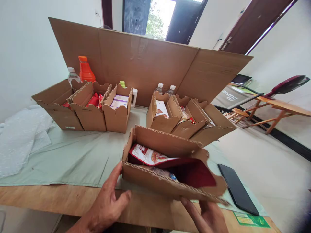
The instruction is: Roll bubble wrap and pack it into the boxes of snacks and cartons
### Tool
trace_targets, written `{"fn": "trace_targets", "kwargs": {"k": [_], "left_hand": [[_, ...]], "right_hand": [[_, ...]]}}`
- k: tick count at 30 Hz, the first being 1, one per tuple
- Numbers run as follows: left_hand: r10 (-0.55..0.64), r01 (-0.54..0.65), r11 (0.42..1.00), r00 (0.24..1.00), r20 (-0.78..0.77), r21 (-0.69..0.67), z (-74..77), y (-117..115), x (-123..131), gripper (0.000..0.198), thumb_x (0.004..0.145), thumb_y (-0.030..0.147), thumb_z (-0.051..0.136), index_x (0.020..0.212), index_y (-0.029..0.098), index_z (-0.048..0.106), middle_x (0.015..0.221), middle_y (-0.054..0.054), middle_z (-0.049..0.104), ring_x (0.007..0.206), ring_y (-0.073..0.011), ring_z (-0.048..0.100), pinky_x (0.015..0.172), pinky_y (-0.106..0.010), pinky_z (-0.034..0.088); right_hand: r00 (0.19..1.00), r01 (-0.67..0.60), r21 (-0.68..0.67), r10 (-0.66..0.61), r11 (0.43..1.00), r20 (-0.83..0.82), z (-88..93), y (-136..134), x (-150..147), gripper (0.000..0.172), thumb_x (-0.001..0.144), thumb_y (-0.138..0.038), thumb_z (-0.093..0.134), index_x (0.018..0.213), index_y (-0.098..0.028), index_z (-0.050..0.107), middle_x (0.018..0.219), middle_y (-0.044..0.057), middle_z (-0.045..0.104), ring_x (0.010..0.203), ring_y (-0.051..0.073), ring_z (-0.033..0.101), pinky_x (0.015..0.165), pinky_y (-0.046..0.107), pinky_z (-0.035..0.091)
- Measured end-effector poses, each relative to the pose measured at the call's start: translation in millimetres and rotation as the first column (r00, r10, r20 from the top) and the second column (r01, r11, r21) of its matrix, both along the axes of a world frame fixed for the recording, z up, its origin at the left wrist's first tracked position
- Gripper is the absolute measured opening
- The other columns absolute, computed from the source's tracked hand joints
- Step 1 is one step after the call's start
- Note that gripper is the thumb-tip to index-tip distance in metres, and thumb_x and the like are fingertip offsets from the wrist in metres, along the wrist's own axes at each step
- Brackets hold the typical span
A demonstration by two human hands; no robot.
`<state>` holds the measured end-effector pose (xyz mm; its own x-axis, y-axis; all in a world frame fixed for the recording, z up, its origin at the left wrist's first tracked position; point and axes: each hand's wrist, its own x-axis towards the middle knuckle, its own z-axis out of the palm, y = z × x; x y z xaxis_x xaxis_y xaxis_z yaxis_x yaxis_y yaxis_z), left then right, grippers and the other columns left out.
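Left hand [109, 197] half-open, fingertips touching left end of open-top cardboard bin [148, 177]; right hand [206, 216] under its near side toward the right, fingers partly hidden, can't tell if grasping. Bin sits at near table edge, holding dark-red-and-white food pouch [148, 155]. Black phone-like slab [239, 189] lies right of it. Farther: three bins [93, 119] left, three more bins [189, 127] right. Behind: orange bottle [86, 69], then upright cardboard panel [150, 51].

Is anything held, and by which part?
The nearest cardboard box, apparently: left hand at its left end, right hand under its near side, toward the right.
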<state>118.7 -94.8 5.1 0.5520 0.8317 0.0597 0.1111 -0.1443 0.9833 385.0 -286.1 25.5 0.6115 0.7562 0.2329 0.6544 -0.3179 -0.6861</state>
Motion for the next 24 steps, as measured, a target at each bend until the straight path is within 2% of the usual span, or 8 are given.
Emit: {"fn": "trace_targets", "kwargs": {"k": [2, 4, 7, 11, 14, 17, 20, 24], "left_hand": [[0.101, -0.101, 0.995, 0.995, 0.0, -0.017, 4.8, 21, 2, 0.077, 0.085, 0.04, 0.065, 0.155, 0.016, 0.044, 0.158, -0.021, 0.049, 0.147, -0.0432, 0.044, 0.122, -0.065, 0.032], [0.137, -0.137, 0.991, 0.99, 0.016, -0.002, 11.6, 46, 5, 0.076, 0.086, 0.039, 0.064, 0.155, 0.017, 0.042, 0.158, -0.019, 0.05, 0.147, -0.0397, 0.046, 0.123, -0.062, 0.033], [0.177, -0.177, 0.984, 0.984, 0.018, 0.028, 13.4, 77, 8, 0.081, 0.085, 0.039, 0.065, 0.158, 0.019, 0.035, 0.158, -0.017, 0.05, 0.146, -0.0366, 0.047, 0.123, -0.058, 0.034], [0.173, -0.171, 0.985, 0.984, -0.038, 0.037, -9.7, 91, 2, 0.081, 0.09, 0.04, 0.061, 0.161, 0.02, 0.029, 0.163, -0.016, 0.044, 0.147, -0.0351, 0.046, 0.123, -0.057, 0.036], [0.18, -0.175, 0.982, 0.982, -0.066, 0.067, -30.1, 87, -2, 0.071, 0.094, 0.04, 0.058, 0.158, 0.02, 0.037, 0.16, -0.016, 0.047, 0.148, -0.0345, 0.046, 0.124, -0.055, 0.034], [0.22, -0.209, 0.972, 0.97, -0.101, 0.102, -42.5, 80, -1, 0.07, 0.093, 0.039, 0.059, 0.158, 0.019, 0.039, 0.159, -0.017, 0.049, 0.148, -0.0351, 0.046, 0.125, -0.055, 0.033], [0.247, -0.233, 0.966, 0.961, -0.128, 0.114, -50.2, 73, 1, 0.077, 0.091, 0.039, 0.062, 0.16, 0.018, 0.034, 0.161, -0.019, 0.046, 0.149, -0.0378, 0.044, 0.125, -0.06, 0.03], [0.209, -0.209, 0.978, 0.965, -0.161, 0.018, -54.5, 70, -2, 0.078, 0.09, 0.041, 0.066, 0.159, 0.018, 0.036, 0.161, -0.02, 0.045, 0.15, -0.041, 0.042, 0.125, -0.063, 0.027]], "right_hand": [[0.998, -0.061, 0.08, 0.061, 0.995, -0.004, 9.6, 48, 0, 0.039, 0.088, -0.057, 0.069, 0.101, -0.02, 0.073, 0.097, 0.011, 0.079, 0.085, 0.03, 0.074, 0.079, 0.042, 0.062], [0.991, -0.125, 0.141, 0.13, 0.982, -0.026, 14.6, 93, -2, 0.045, 0.087, -0.058, 0.068, 0.11, -0.02, 0.07, 0.11, 0.014, 0.078, 0.099, 0.032, 0.073, 0.087, 0.045, 0.061], [0.975, -0.192, 0.177, 0.209, 0.965, -0.078, 9.5, 135, -2, 0.046, 0.089, -0.055, 0.066, 0.119, -0.019, 0.064, 0.118, 0.015, 0.075, 0.105, 0.03, 0.073, 0.09, 0.044, 0.06], [0.986, -0.141, 0.105, 0.15, 0.984, -0.08, -11.7, 137, 4, 0.04, 0.09, -0.052, 0.062, 0.116, -0.021, 0.063, 0.109, 0.012, 0.077, 0.086, 0.025, 0.075, 0.069, 0.036, 0.062], [0.99, -0.134, 0.045, 0.135, 0.99, -0.03, -21.3, 128, 10, 0.033, 0.089, -0.05, 0.064, 0.106, -0.021, 0.065, 0.096, 0.009, 0.078, 0.073, 0.023, 0.075, 0.056, 0.031, 0.058], [0.985, -0.172, 0.04, 0.17, 0.984, 0.041, -22.3, 132, 13, 0.023, 0.093, -0.044, 0.059, 0.09, -0.023, 0.066, 0.08, 0.005, 0.076, 0.063, 0.02, 0.071, 0.05, 0.027, 0.053], [0.983, -0.166, 0.056, 0.161, 0.985, 0.088, -25.1, 141, 14, 0.022, 0.096, -0.039, 0.056, 0.086, -0.023, 0.067, 0.078, 0.004, 0.075, 0.063, 0.019, 0.071, 0.052, 0.026, 0.054], [0.994, -0.105, 0.023, 0.104, 0.994, 0.041, -38.9, 143, 11, 0.023, 0.098, -0.041, 0.056, 0.092, -0.023, 0.068, 0.082, 0.005, 0.077, 0.07, 0.021, 0.072, 0.061, 0.028, 0.056]]}}
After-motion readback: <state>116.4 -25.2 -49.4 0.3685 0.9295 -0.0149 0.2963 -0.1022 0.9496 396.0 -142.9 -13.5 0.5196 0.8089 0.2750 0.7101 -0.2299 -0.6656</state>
